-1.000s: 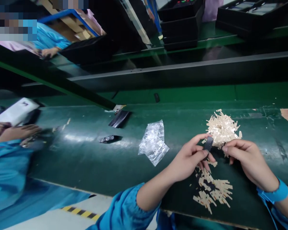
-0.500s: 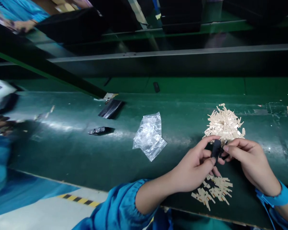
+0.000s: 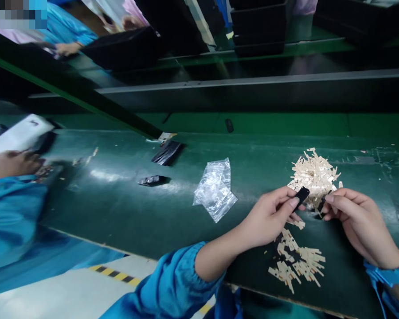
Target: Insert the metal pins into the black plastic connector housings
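My left hand pinches a small flat black plastic piece between thumb and fingers. Just to its right, my right hand has thumb and fingers pressed together. Something small and dark shows at those fingertips, too unclear to name. Behind both hands lies a heap of small cream-coloured strips. A looser, smaller group of such strips is spread on the green bench below my left hand, near the front edge.
Clear plastic bags lie left of my hands. Farther left are a black ribbed part and a dark shiny piece. A small black piece lies at the back. A co-worker's hand is by a white object at far left.
My hands have drawn slightly apart, the right one shifting rightward. The black piece in my left hand is now tilted to the upper right. The whole view has shifted a little.
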`<state>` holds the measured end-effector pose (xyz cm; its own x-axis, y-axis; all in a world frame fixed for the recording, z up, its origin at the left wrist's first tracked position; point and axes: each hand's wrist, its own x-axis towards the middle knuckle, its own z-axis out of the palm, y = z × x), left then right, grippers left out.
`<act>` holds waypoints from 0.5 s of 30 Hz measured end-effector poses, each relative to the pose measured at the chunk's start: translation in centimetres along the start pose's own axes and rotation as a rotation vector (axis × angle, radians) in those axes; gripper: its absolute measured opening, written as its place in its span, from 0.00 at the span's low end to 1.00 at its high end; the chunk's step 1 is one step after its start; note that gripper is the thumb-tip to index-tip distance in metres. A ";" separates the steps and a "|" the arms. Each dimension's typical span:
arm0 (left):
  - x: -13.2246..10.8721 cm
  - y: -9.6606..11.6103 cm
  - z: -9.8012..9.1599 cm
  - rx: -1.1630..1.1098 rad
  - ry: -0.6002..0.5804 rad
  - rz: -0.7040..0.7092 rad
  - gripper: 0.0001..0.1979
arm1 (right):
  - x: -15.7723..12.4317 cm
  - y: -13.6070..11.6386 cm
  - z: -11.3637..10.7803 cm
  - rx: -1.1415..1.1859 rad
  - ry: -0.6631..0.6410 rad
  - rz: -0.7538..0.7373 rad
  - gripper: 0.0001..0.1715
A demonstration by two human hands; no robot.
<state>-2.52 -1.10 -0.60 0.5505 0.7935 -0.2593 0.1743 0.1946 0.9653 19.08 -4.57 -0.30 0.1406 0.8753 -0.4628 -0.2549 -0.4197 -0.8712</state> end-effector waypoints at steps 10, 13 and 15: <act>19.4 4.4 -9.4 0.616 0.586 0.152 0.09 | 0.8 -0.2 -1.1 -0.015 0.012 -0.059 0.12; 19.2 3.7 -11.1 0.682 0.638 0.139 0.15 | 0.9 -0.5 -1.5 -0.047 0.031 -0.065 0.14; 16.3 3.0 -12.6 0.725 0.621 0.170 0.15 | 0.8 -0.4 -1.8 -0.074 0.036 -0.052 0.15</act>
<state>-3.25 19.70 -1.52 0.1215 0.9819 0.1453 0.7076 -0.1883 0.6811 21.05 -4.10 -0.64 0.1861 0.8878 -0.4209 -0.1749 -0.3916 -0.9034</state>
